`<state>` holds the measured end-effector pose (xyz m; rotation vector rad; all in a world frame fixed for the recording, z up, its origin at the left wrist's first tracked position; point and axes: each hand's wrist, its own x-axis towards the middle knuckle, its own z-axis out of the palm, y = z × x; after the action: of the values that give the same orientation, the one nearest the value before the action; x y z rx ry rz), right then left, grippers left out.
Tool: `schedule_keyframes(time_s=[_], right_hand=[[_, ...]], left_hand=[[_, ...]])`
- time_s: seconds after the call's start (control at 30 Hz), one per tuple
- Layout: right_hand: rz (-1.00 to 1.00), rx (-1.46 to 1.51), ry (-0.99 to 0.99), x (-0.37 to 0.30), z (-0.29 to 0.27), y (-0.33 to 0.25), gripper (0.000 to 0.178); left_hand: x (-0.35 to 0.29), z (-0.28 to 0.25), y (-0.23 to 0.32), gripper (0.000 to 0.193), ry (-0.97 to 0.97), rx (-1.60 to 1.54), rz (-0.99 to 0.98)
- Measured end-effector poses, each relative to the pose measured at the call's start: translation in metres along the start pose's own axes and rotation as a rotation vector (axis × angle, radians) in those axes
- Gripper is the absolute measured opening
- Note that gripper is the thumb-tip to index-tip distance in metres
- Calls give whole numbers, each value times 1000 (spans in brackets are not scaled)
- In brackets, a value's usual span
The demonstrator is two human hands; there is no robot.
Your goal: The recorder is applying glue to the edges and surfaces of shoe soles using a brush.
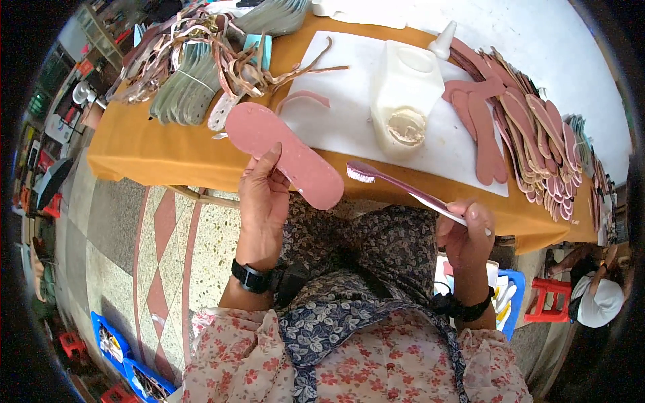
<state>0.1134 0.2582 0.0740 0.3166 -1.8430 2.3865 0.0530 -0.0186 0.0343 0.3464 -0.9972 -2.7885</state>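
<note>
Between the thumb and fingers of my left hand (pixel 267 191) is a pink shoe insole (pixel 285 151), its flat face turned up over the table's front edge. My right hand (pixel 467 232) grips a toothbrush (pixel 410 191) by the end of its purple and white handle. The white bristles point left, a short gap from the insole. Beyond the brush stands a whitish plastic jug (pixel 406 94) with a cut opening that has pale residue around it. A curved pink strip (pixel 304 99) lies on the white sheet (pixel 336 60) behind the insole.
Bundled clear soles (pixel 188 94) and a tangle of straps (pixel 235 54) cover the table's left side. Many pink insoles (pixel 531 127) are heaped at right, near a white nozzle cap (pixel 442 41). An orange cloth (pixel 134 151) covers the table. A red stool (pixel 547 300) and a seated person are at right.
</note>
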Motion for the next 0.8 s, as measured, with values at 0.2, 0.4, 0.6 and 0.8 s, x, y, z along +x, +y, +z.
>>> schedule_keyframes(time_s=[0.2,0.4,0.6,0.8], right_hand=[[65,38,-31,-5,1,9,31],[62,9,-103,-2,4,16,29],[83,-11,-95,3,4,20,29],[66,-14,-113,12,11,24,30]], left_hand=[[4,-8,0,25,14,9,22],[4,-9,-2,25,-4,-3,-7],[6,-16,-2,28,-3,5,-37],[-2,-6,-3,28,-50,-33,-126]])
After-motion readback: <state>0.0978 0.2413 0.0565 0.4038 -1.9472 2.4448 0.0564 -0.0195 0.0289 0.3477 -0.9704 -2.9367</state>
